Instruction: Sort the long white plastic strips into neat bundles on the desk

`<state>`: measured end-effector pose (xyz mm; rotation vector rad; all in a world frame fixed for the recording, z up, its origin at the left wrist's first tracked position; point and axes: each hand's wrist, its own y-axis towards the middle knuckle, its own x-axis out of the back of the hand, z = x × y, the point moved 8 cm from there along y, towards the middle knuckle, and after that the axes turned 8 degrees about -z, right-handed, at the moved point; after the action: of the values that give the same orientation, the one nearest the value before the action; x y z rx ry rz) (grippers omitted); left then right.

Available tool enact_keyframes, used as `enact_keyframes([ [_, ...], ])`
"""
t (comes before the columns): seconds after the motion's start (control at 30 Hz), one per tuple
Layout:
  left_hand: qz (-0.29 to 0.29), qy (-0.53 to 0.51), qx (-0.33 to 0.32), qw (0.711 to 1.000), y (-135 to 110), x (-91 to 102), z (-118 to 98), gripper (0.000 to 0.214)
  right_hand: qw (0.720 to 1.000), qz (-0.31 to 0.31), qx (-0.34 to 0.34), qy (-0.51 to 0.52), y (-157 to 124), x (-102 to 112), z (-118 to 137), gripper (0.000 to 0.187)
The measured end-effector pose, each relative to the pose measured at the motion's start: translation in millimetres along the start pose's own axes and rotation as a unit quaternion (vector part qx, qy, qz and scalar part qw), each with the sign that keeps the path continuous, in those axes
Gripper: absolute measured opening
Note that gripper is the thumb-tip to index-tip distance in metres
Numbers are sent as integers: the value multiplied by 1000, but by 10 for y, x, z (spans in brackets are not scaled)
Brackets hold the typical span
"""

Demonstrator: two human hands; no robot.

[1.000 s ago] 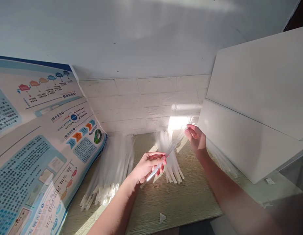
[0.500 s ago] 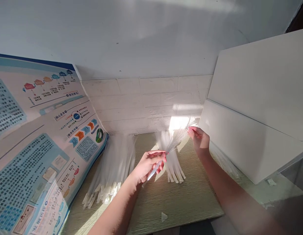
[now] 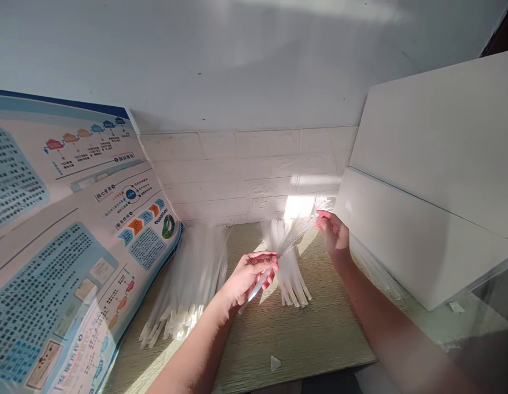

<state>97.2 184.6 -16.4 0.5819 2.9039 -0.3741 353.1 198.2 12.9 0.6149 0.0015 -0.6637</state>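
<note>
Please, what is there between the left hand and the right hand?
In the head view, a fan of thin translucent strands stretches between the left hand and the right hand.

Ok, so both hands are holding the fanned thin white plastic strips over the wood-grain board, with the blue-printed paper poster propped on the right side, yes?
Not quite: the head view shows the blue-printed paper poster propped on the left side, not the right. The rest stands: the left hand and right hand hold the fanned thin white plastic strips over the wood-grain board.
</note>
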Motion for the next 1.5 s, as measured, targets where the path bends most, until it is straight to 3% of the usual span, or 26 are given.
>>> enact_keyframes([
  [0.37,-4,24,-2,1000,-20,-28,-17,43,998,4,-35,48,38,2,-42,46],
  [0.57,4,36,-5,999,-26,-40,-25,38,999,31,-21,1,-8,-73,16,28],
  [0.93,-2,21,5,1000,-39,-32,-18,41,999,-3,13,-49,9,-8,78,16],
  [1.5,6,-11,-28,1000,-8,-6,-45,30,998,-26,-39,-34,-71,-8,-154,36],
])
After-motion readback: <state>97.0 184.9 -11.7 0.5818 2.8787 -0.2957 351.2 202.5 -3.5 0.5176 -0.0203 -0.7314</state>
